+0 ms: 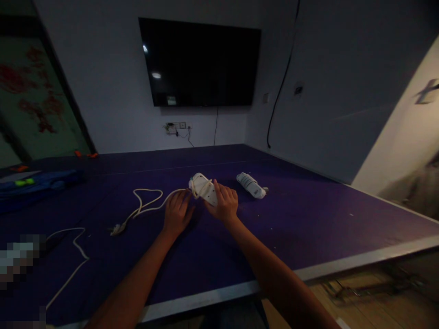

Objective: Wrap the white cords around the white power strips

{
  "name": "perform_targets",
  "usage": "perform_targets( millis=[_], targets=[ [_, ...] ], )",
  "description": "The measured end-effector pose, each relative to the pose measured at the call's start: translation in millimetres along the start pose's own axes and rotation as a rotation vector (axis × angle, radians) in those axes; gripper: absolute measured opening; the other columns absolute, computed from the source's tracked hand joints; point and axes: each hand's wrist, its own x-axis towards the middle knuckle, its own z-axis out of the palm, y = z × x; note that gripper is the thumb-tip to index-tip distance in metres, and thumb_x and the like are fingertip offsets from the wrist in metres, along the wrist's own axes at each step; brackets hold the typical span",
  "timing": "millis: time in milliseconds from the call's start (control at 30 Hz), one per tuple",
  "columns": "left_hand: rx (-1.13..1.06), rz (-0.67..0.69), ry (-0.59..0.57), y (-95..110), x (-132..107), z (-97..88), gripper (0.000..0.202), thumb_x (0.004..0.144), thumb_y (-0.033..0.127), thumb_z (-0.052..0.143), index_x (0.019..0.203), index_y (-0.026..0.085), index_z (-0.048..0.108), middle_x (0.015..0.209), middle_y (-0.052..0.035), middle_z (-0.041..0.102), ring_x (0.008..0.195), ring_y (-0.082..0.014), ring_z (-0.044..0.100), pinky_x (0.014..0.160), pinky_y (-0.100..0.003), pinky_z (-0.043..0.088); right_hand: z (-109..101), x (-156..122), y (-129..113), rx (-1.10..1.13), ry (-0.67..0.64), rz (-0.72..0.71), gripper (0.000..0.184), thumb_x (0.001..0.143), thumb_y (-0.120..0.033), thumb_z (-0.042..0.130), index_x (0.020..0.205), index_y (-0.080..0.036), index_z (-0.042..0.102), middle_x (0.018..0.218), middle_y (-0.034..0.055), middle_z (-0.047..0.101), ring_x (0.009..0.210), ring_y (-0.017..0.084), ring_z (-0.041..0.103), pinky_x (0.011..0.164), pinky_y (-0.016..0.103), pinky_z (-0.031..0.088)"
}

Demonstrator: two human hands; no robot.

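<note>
A white power strip (pixel 211 195) is in my right hand (pixel 225 201), tilted above the purple tabletop, with the fingers over its right side and the thumb below. Part of its pale cord (pixel 151 210) is looped round the far end of the strip. The rest runs left across the table in a loose bend to a plug (pixel 118 229). My left hand (pixel 177 211) is at the cord close to the strip, fingers curled at it; the fingertips are partly hidden. A second white power strip (pixel 252 185), its cord wound round it, lies to the right.
The purple table (pixel 308 228) has a pale front edge. A thin white cord (pixel 82 251) leads to a blurred-out thing at the left. Blue cloth (pixel 41 180) lies at the far left. Orange items (pixel 92 156) sit near the wall, below a mounted television (pixel 202 64).
</note>
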Motion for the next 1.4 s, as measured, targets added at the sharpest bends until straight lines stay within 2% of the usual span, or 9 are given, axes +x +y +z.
perform_targets(
  millis=[267, 467, 667, 767, 833, 967, 1133, 1233, 1400],
  targets=[
    [0.007, 0.005, -0.015, 2.7, -2.1, 3.0, 0.026, 0.089, 0.025, 0.045, 0.109, 0.018, 0.06, 0.106, -0.0124, 0.067, 0.112, -0.027, 0.054, 0.096, -0.047, 0.038, -1.3, -2.8, -6.0, 0.008, -0.001, -0.076, 0.066, 0.08, -0.044, 0.049, 0.135, -0.009, 0.044, 0.102, 0.0135, 0.062, 0.09, 0.023, 0.055, 0.078, 0.032, 0.036],
    [0.016, 0.007, 0.014, 4.0, 0.0, -1.2, 0.024, 0.091, 0.023, 0.038, 0.097, 0.016, 0.061, 0.091, -0.0108, 0.068, 0.094, -0.0233, 0.059, 0.092, -0.042, 0.039, -1.0, 0.3, -4.5, -0.007, -0.051, 0.019, 0.059, 0.08, -0.035, 0.051, 0.135, -0.014, 0.044, 0.114, 0.0124, 0.061, 0.103, 0.026, 0.052, 0.09, 0.038, 0.032],
    [0.047, -0.11, 0.059, -1.5, -1.2, -1.6, 0.024, 0.092, 0.025, 0.038, 0.087, 0.016, 0.06, 0.079, -0.0091, 0.066, 0.08, -0.0215, 0.061, 0.077, -0.034, 0.042, 5.6, 2.2, 7.5, 0.052, -0.053, 0.082, 0.057, 0.076, -0.014, 0.045, 0.133, -0.017, 0.044, 0.128, 0.0093, 0.054, 0.124, 0.024, 0.041, 0.106, 0.043, 0.023],
    [0.073, -0.185, 0.063, -4.1, -2.4, -0.3, 0.027, 0.093, 0.026, 0.036, 0.089, 0.015, 0.06, 0.078, -0.0095, 0.065, 0.076, -0.021, 0.061, 0.072, -0.033, 0.043, 5.9, 3.3, 11.7, 0.094, 0.011, 0.106, 0.051, 0.079, -0.017, 0.043, 0.13, -0.016, 0.045, 0.129, 0.0107, 0.053, 0.126, 0.024, 0.04, 0.106, 0.044, 0.027],
    [0.078, -0.223, 0.053, -5.1, -2.6, 0.8, 0.029, 0.093, 0.028, 0.035, 0.091, 0.015, 0.06, 0.078, -0.0097, 0.066, 0.075, -0.021, 0.061, 0.07, -0.032, 0.043, 5.3, 3.5, 12.4, 0.117, 0.064, 0.141, 0.048, 0.082, -0.024, 0.044, 0.129, -0.016, 0.044, 0.127, 0.0122, 0.054, 0.124, 0.025, 0.043, 0.104, 0.044, 0.031],
    [0.079, -0.277, 0.012, -5.2, -1.9, 2.9, 0.035, 0.094, 0.032, 0.032, 0.089, 0.014, 0.061, 0.075, -0.0091, 0.066, 0.071, -0.0206, 0.062, 0.067, -0.031, 0.043, 4.2, 4.0, 10.8, 0.139, 0.166, 0.268, 0.057, 0.081, -0.041, 0.049, 0.131, -0.013, 0.042, 0.122, 0.016, 0.057, 0.114, 0.027, 0.051, 0.097, 0.042, 0.037],
    [0.045, -0.268, -0.065, -2.7, -1.4, 5.2, 0.036, 0.095, 0.032, 0.03, 0.09, 0.016, 0.062, 0.075, -0.0084, 0.067, 0.071, -0.0199, 0.062, 0.066, -0.03, 0.043, 0.2, 10.6, 8.6, 0.227, 0.202, 0.58, 0.07, 0.072, -0.054, 0.061, 0.126, -0.01, 0.049, 0.116, 0.0173, 0.06, 0.104, 0.028, 0.056, 0.089, 0.039, 0.042],
    [0.029, -0.26, -0.075, -2.2, -2.1, 5.4, 0.035, 0.095, 0.032, 0.03, 0.089, 0.017, 0.061, 0.075, -0.0084, 0.066, 0.072, -0.0202, 0.061, 0.068, -0.031, 0.043, -2.6, 14.1, 10.2, 0.358, 0.099, 0.759, 0.064, 0.069, -0.058, 0.061, 0.114, -0.012, 0.059, 0.098, 0.0113, 0.066, 0.085, 0.024, 0.06, 0.074, 0.033, 0.045],
    [0.029, -0.224, -0.044, -4.1, -2.4, 4.5, 0.031, 0.094, 0.03, 0.032, 0.089, 0.016, 0.06, 0.075, -0.0083, 0.065, 0.072, -0.0208, 0.06, 0.068, -0.032, 0.043, 8.0, 11.5, 17.7, 0.663, -0.12, 0.966, 0.05, 0.071, -0.059, 0.055, 0.083, -0.012, 0.068, 0.067, 0.0021, 0.063, 0.062, 0.016, 0.054, 0.056, 0.024, 0.038]
  ],
)
